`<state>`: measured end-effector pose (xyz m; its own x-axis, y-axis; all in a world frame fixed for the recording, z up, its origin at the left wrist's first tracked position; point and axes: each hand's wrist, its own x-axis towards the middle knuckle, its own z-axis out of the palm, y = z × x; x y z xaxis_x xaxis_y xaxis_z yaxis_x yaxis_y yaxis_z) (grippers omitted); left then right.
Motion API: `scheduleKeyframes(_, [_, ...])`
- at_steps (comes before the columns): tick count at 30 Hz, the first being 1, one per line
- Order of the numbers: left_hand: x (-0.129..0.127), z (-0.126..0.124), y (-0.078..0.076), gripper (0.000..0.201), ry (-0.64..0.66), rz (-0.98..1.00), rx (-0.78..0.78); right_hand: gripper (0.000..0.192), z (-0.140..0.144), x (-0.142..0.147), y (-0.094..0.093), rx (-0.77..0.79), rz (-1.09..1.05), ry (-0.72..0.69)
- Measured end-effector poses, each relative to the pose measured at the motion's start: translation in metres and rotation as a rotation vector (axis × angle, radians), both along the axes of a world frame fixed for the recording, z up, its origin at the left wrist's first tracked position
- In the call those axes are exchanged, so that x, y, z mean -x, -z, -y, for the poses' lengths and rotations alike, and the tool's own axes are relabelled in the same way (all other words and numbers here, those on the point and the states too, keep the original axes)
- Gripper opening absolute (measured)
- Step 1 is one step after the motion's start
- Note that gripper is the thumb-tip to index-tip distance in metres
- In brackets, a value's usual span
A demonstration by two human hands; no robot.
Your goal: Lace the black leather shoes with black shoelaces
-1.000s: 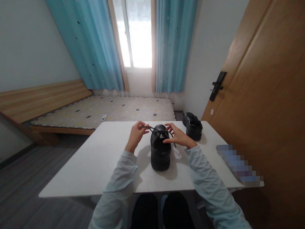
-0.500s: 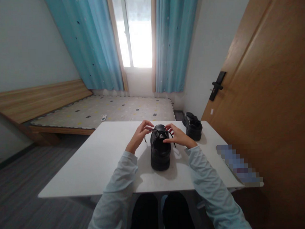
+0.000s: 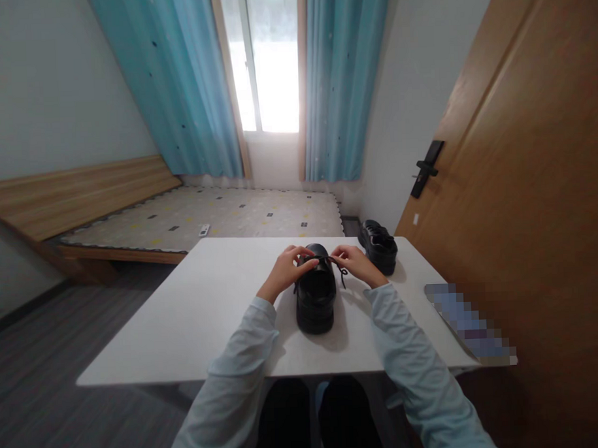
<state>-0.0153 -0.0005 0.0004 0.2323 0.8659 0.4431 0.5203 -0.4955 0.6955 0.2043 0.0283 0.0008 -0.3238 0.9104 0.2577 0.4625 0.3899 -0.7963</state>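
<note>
A black shoe (image 3: pixel 316 308) stands upright on the white table, its heel toward me. My left hand (image 3: pixel 289 269) is at the shoe's upper left, thumb and fingers closed on the black shoelace (image 3: pixel 322 256) above the tongue. On the other side, my right hand (image 3: pixel 352 261) pinches the lace too, and a loop and loose end hang below its fingers. Exactly how the lace crosses between the fingertips is too small to make out. A second black shoe (image 3: pixel 379 247) rests behind my right hand, at the table's far right.
The white table (image 3: pixel 184 319) spans the area before me. A blurred-out flat item (image 3: pixel 469 322) lies along its right edge, near a wooden door (image 3: pixel 524 209). Behind the table is a bed (image 3: pixel 230 213) with a small white device (image 3: pixel 204 230) on it.
My left hand has moved right, in over the shoe, and its fingers have closed on the lace. The right hand has shifted slightly right, its fingers now drawn together.
</note>
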Motion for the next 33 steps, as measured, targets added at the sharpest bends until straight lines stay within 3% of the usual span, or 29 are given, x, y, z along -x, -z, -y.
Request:
scheduleKeyframes(7, [-0.002,0.000,0.005,0.041,0.041,-0.094,0.014,0.045,0.002,0.009,0.001,0.128,-0.150,0.006])
scheduleKeyframes(17, [-0.002,0.001,0.004,0.047,0.070,-0.057,0.018,0.022,-0.002,0.019,0.006,-0.137,-0.165,0.112])
scheduleKeyframes(21, [-0.003,0.000,0.006,0.050,0.112,-0.025,0.043,0.020,0.001,0.021,0.003,-0.124,-0.232,0.079])
scheduleKeyframes(26, [-0.002,-0.001,0.007,0.049,0.140,-0.014,0.043,0.030,0.008,0.014,-0.007,0.009,-0.351,-0.021])
scheduleKeyframes(30, [-0.002,-0.001,0.007,0.049,0.136,-0.021,0.048,0.029,0.012,0.006,-0.015,0.018,-0.427,0.019])
scheduleKeyframes(33, [-0.002,-0.002,0.008,0.049,0.140,-0.032,0.046,0.024,0.012,0.003,-0.016,-0.060,-0.363,0.069])
